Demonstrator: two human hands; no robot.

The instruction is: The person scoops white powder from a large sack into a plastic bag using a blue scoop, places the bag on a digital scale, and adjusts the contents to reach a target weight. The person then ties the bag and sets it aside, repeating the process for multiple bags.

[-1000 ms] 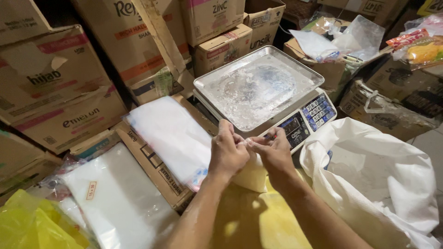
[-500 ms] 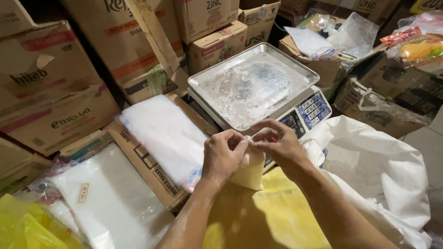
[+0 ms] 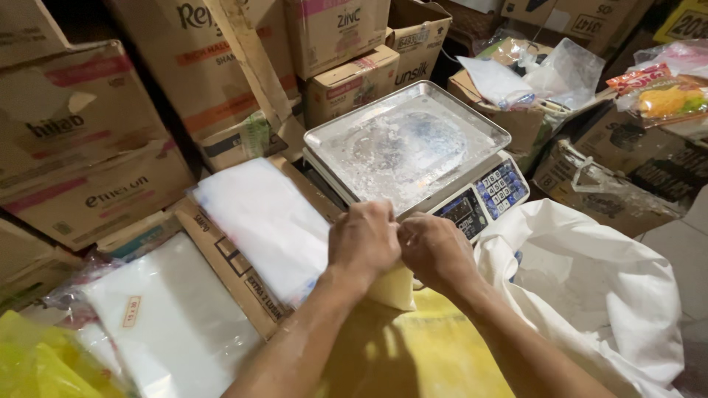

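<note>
My left hand (image 3: 365, 239) and my right hand (image 3: 436, 250) are pressed together, both closed on the top of a small pale yellow filled plastic bag (image 3: 394, 287). The bag hangs just below my fists, over a yellow sheet (image 3: 413, 354) in front of me. Right behind my hands stands a digital weighing scale (image 3: 483, 199) with a bare metal pan (image 3: 405, 144). Most of the bag's neck is hidden by my fingers.
A stack of clear plastic bags (image 3: 262, 221) lies on a flat carton to the left, with another pile (image 3: 169, 324) nearer. A big open white sack (image 3: 590, 287) sits at the right. Cardboard boxes (image 3: 81, 140) crowd the back and left.
My hands have closed tighter together over the bag's top and dropped slightly toward me. The scale pan looks the same.
</note>
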